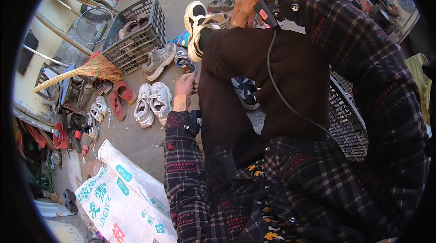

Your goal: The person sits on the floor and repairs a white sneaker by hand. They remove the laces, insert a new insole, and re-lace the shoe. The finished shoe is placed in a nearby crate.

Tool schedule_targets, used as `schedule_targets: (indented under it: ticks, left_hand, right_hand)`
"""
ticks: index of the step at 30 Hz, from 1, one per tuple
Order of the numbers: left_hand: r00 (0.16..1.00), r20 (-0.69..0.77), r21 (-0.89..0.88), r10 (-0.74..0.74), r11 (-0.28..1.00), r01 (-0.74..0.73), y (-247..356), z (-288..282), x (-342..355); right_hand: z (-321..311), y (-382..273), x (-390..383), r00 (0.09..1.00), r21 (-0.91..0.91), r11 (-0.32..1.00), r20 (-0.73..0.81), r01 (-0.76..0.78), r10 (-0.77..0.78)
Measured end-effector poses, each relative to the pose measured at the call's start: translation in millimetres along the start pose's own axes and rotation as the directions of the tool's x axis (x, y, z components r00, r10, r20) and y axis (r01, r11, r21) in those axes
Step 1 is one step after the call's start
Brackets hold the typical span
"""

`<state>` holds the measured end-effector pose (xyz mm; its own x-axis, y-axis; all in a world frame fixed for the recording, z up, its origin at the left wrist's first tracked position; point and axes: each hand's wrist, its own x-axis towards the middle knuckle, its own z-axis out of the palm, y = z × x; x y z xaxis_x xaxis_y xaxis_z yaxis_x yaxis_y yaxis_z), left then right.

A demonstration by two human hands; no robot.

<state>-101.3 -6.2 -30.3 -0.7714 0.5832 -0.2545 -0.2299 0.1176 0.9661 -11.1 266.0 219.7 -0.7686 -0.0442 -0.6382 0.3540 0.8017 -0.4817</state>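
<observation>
My left hand [185, 87] is low beside my left knee, its fingers curled inward close to a grey-blue shoe [184, 62]. Whatever lies in those fingers is too small or hidden to make out. Beyond my knees, my right hand [247, 9] points its fingers down, slightly apart, among several shoes; my knee partly covers the tips. Black-and-white shoes [195, 15] stand tilted against one another between the two hands. Left of my left hand sits a pair of white sneakers [160, 100]. Between my legs a dark blue sneaker [245, 92] shows.
A black plastic crate [150, 29] holding shoes stands at the far left, with a straw broom [93, 69] leaning by it. Red slippers [125, 92] lie near the broom. A white woven sack [131, 197] lies at the near left. Another black crate [347, 120] is at my right.
</observation>
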Motion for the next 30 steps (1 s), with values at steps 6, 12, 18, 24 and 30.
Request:
schedule_targets:
  ticks: [6, 12, 18, 24, 30]
  left_hand:
    - [0.895, -0.017, 0.572, 0.447, 0.738, -0.358, 3, -15, -19]
    - [0.85, 0.039, 0.826, 0.526, 0.462, -0.324, 4, 3, -49]
    - [0.832, 0.108, 0.856, 0.544, 0.374, -0.356, 8, 5, -57]
    - [0.822, 0.128, 0.895, 0.554, 0.294, -0.337, 14, 9, -61]
    - [0.871, 0.088, 0.897, 0.484, 0.342, -0.281, 28, 8, -66]
  right_hand:
    - [30, 68, -87, 0.988, 0.357, 0.922, -0.051, 0.153, -0.145]
    - [64, 119, -154, 0.991, 0.601, 0.787, -0.085, 0.137, -0.107]
    - [93, 164, -173, 0.994, 0.777, 0.625, -0.106, 0.077, 0.009]
    - [83, 202, -151, 0.998, 0.807, 0.587, -0.051, 0.056, -0.025]
    - [33, 240, -105, 0.973, 0.77, 0.6, 0.221, -0.217, 0.068]
